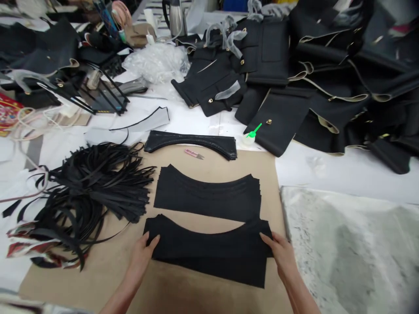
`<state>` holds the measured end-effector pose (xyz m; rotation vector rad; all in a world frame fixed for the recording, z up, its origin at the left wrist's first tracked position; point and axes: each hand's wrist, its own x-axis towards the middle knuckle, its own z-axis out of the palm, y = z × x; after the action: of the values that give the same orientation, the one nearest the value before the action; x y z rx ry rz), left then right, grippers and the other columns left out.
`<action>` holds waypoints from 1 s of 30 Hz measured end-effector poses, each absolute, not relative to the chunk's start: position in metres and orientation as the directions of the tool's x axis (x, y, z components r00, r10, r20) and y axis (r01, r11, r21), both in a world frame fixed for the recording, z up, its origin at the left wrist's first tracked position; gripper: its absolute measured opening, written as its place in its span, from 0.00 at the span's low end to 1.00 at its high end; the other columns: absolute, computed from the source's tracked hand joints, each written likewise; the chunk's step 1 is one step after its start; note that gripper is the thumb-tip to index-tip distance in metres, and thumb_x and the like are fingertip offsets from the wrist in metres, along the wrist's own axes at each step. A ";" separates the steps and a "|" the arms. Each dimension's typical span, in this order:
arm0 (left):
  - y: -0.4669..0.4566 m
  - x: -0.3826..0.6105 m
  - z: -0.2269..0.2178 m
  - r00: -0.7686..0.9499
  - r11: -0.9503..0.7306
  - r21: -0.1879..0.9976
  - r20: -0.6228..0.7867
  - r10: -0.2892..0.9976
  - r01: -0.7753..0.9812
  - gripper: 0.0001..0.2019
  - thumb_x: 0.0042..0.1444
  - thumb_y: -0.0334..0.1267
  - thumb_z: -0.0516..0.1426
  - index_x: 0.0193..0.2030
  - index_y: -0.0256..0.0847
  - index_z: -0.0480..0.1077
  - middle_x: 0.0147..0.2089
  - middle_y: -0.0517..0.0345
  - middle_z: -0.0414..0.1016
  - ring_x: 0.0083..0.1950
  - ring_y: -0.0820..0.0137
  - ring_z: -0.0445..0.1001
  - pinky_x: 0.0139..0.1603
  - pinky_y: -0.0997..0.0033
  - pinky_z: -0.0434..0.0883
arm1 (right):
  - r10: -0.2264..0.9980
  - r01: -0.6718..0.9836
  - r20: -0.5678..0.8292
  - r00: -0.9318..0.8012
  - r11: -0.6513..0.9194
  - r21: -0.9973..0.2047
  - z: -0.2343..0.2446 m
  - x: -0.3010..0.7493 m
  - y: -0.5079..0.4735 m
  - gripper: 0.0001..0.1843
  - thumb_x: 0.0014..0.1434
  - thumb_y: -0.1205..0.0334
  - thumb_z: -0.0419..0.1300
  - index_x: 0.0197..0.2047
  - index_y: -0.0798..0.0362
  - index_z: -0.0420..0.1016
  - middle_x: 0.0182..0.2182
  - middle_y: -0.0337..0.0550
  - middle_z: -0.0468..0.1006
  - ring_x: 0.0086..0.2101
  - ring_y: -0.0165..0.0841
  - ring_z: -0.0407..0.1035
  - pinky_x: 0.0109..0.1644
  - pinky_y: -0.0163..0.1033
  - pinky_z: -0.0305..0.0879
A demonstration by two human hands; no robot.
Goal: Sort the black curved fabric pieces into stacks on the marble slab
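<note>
A black fabric panel (pixel 209 244) with a concave upper edge is stretched between my two hands. My left hand (pixel 145 250) pinches its left end, thumb on top. At the opposite end, my right hand (pixel 278 248) grips the corner the same way. Under the held panel another black piece (pixel 235 272) shows along the lower edge. Just beyond lies a stack of similar black curved panels (pixel 209 196). Farther back are a narrow black curved band (pixel 191 140) and pink thread snips (pixel 194 154).
Brown board (pixel 108 290) covers the work surface. Bundles of black strips (pixel 108 179) lie at left. A small bottle with a green nozzle (pixel 250 136) stands behind. Black bag pieces (pixel 284 117) are heaped at back right, and a whitish stained slab (pixel 353 248) lies at right.
</note>
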<state>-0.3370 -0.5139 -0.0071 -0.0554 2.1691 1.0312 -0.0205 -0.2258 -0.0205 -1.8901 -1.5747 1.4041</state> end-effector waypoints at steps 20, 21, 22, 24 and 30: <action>-0.433 -0.431 -0.029 -0.732 0.569 0.734 -0.608 0.308 -0.370 0.23 0.36 0.49 0.69 0.36 0.37 0.72 0.30 0.58 0.77 0.23 0.72 0.71 0.13 0.81 0.63 | 0.881 0.718 -0.418 -0.220 -0.144 -0.681 -0.030 -0.078 -0.186 0.24 0.52 0.39 0.59 0.34 0.53 0.72 0.27 0.43 0.77 0.30 0.39 0.71 0.35 0.40 0.65; -0.434 -0.432 -0.031 -0.741 0.578 0.741 -0.591 0.319 -0.342 0.22 0.36 0.49 0.68 0.35 0.37 0.72 0.30 0.58 0.77 0.23 0.73 0.71 0.12 0.81 0.62 | 0.887 0.736 -0.407 -0.219 -0.124 -0.666 -0.031 -0.077 -0.186 0.23 0.52 0.38 0.58 0.32 0.53 0.71 0.26 0.42 0.76 0.29 0.38 0.70 0.34 0.39 0.64; -0.436 -0.433 -0.032 -0.746 0.583 0.748 -0.576 0.335 -0.316 0.22 0.37 0.49 0.68 0.35 0.37 0.72 0.31 0.58 0.77 0.24 0.73 0.71 0.12 0.81 0.63 | 0.892 0.748 -0.395 -0.219 -0.107 -0.656 -0.032 -0.077 -0.186 0.23 0.53 0.38 0.57 0.31 0.52 0.69 0.24 0.41 0.75 0.28 0.37 0.69 0.33 0.39 0.62; -0.439 -0.434 -0.034 -0.745 0.596 0.753 -0.562 0.359 -0.280 0.22 0.39 0.50 0.67 0.36 0.37 0.72 0.33 0.57 0.77 0.25 0.73 0.71 0.13 0.81 0.64 | 0.902 0.762 -0.373 -0.218 -0.081 -0.642 -0.031 -0.076 -0.186 0.22 0.54 0.39 0.56 0.28 0.51 0.67 0.21 0.38 0.71 0.26 0.35 0.66 0.31 0.38 0.60; -0.444 -0.437 -0.032 -0.710 0.597 0.726 -0.615 0.343 -0.341 0.21 0.37 0.49 0.68 0.34 0.38 0.72 0.26 0.62 0.74 0.19 0.76 0.66 0.11 0.80 0.61 | 0.922 0.753 -0.303 -0.240 -0.020 -0.658 -0.029 -0.076 -0.187 0.23 0.54 0.38 0.55 0.24 0.49 0.59 0.19 0.34 0.62 0.24 0.32 0.60 0.29 0.37 0.56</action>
<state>-0.4371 -0.4440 -0.0317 0.0010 2.0633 1.1457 -0.0763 -0.1868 -0.0290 -1.7789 -2.0279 1.1091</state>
